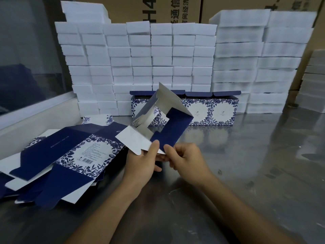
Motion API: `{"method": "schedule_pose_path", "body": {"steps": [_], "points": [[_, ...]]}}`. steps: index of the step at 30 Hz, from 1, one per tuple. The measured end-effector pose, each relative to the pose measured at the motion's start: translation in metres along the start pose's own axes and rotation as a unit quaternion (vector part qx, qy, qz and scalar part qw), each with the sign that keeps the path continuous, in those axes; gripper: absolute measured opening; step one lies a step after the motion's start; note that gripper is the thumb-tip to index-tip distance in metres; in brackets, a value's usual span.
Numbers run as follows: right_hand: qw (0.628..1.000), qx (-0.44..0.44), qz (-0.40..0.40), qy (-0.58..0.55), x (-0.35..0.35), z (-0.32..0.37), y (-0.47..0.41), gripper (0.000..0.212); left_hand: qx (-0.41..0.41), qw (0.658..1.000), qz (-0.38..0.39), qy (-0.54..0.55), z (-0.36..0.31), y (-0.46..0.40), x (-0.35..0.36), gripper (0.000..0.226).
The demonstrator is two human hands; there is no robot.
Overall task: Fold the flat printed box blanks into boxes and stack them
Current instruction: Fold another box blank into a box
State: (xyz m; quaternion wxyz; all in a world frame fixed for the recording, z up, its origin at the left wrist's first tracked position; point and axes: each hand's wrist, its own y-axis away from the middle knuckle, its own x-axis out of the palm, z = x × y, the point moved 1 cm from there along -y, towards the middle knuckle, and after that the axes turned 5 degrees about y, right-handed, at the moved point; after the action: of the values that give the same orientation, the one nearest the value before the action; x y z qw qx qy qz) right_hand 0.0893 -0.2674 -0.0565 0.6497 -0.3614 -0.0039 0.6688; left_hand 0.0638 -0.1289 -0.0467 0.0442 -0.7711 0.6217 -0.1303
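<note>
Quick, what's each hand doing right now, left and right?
Left hand: pinches the lower white flap of the half-folded box blank.
Right hand: pinches the same blank at its blue flap.

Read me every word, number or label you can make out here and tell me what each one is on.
"H4": left carton behind the foam blocks, cut off at the top.
"通信": same carton, upper line of Chinese print; the line below is cropped and unclear.
Right carton: cropped print, unreadable.
Flat blank: small text and a barcode, too small to read.
Folded boxes: small emblem and print, too blurred.
</note>
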Motion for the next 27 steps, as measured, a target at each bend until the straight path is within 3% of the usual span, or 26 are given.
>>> {"method": "schedule_pose_path", "body": {"steps": [6, 12, 27], "points": [[0.999, 0.030, 0.005, -0.034, 0.000, -0.005, -0.001, 0.049, -0.002, 0.999, 0.011, -0.033, 0.003, -0.002, 0.001, 0.020], [0.990, 0.062, -0.081, -0.101, -0.009, -0.005, -0.007, 0.052, -0.028, 0.999, -0.003, -0.033, 0.005, -0.006, -0.003, 0.024], [0.986, 0.067, -0.127, -0.089, -0.019, -0.011, -0.010, 0.051, -0.038, 0.998, 0.001, -0.046, 0.001, -0.005, -0.004, 0.030]]}}
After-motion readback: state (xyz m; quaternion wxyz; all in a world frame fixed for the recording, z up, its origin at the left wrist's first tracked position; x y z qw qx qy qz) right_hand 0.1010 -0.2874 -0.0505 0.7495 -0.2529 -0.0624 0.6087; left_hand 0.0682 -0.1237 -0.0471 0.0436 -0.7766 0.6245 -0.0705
